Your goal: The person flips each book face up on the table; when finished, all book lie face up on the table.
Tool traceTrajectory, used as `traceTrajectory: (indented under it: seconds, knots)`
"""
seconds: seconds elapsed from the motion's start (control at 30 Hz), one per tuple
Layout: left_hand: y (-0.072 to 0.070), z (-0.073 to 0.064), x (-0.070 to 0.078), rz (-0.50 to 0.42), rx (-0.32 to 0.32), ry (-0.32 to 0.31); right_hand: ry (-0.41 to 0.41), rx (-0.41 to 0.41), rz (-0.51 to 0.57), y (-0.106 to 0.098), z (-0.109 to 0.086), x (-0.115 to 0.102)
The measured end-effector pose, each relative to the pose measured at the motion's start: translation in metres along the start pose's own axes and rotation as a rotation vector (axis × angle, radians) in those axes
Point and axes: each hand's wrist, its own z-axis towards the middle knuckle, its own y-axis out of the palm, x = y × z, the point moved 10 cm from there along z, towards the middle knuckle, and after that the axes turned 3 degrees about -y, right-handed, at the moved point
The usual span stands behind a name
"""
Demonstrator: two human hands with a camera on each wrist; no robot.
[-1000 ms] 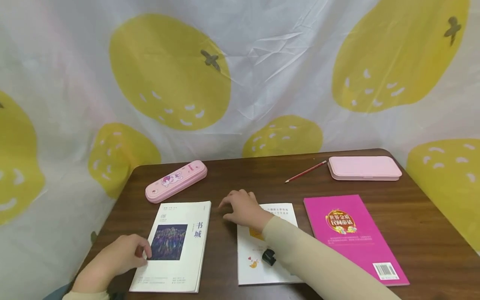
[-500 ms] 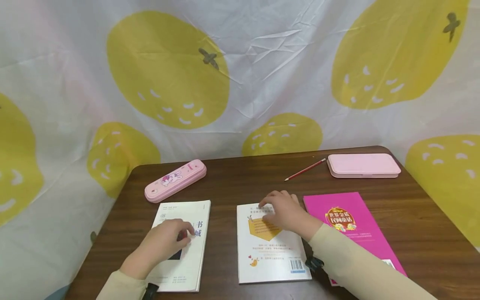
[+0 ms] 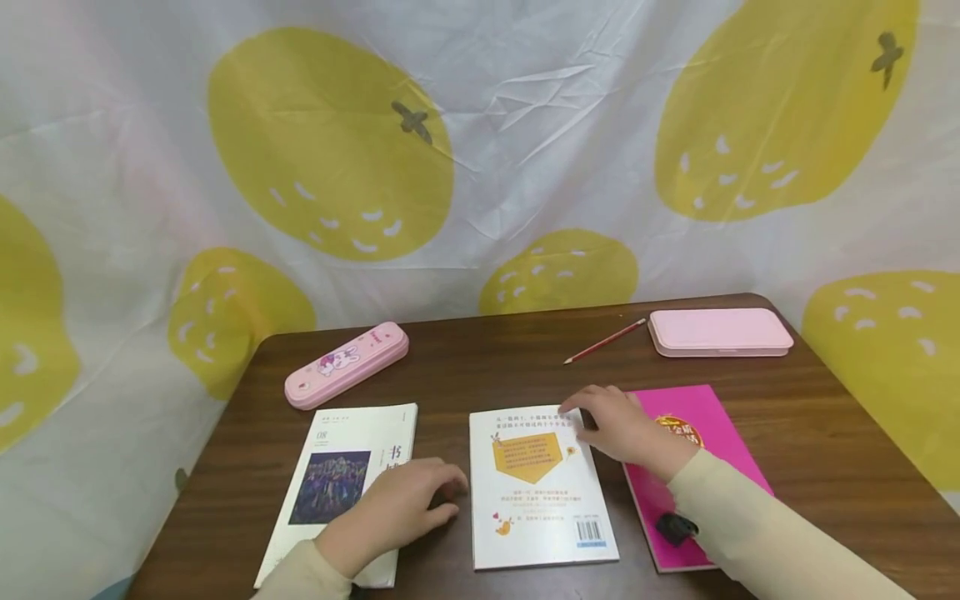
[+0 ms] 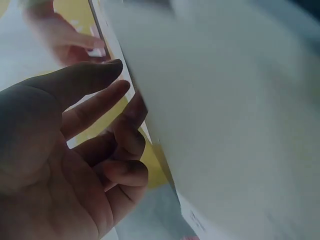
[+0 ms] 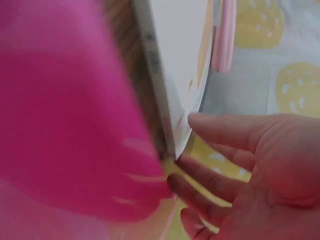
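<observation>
Three books lie in a row on the brown table point(image 3: 487, 358). My left hand point(image 3: 405, 508) is over the right edge of the white book with a dark picture point(image 3: 330, 492), its loosely bent fingers toward the white book with an orange panel point(image 3: 540, 533) in the middle. It holds nothing. My right hand point(image 3: 618, 425) is at the middle book's upper right corner, overlapping the magenta book point(image 3: 723, 437). In the right wrist view, its thumb and fingers point(image 5: 210, 180) lie spread right at the corner of that white book point(image 5: 175, 65).
A pink rabbit pencil case point(image 3: 348, 364) lies at the back left. At the back right are a plain pink pencil case point(image 3: 720, 332) and a red pencil point(image 3: 603, 342). A white curtain with yellow fruit prints point(image 3: 330, 150) hangs behind the table.
My left hand has moved right across the left book to the gap beside the middle one. My right hand has moved right, from the middle book's upper left to its upper right corner.
</observation>
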Motion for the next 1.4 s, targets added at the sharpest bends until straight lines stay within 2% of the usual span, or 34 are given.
traceTrajectory:
  seconds: [0.13,0.27,0.37,0.6,0.87,1.1,1.4]
  knots:
    - [0.004,0.001,0.014,0.011,-0.040,-0.004,-0.040,-0.025,0.001,0.001,-0.003,0.004]
    - [0.004,-0.001,0.025,0.036,-0.035,0.006,-0.048,-0.046,0.011,0.001,-0.003,0.007]
    - [0.005,-0.002,0.029,0.032,-0.039,-0.011,-0.059,-0.058,0.011,0.001,-0.003,0.009]
    - [0.010,-0.002,0.031,0.011,-0.042,-0.069,-0.079,-0.086,0.005,0.005,-0.002,0.016]
    - [0.011,-0.003,0.032,-0.005,-0.045,-0.097,-0.089,-0.095,0.020,0.009,-0.001,0.021]
    - [0.013,-0.005,0.029,-0.043,-0.054,-0.123,-0.135,-0.046,0.072,0.004,-0.002,0.017]
    - [0.013,-0.007,0.028,-0.038,-0.050,-0.126,-0.169,0.011,0.083,-0.006,0.000,0.015]
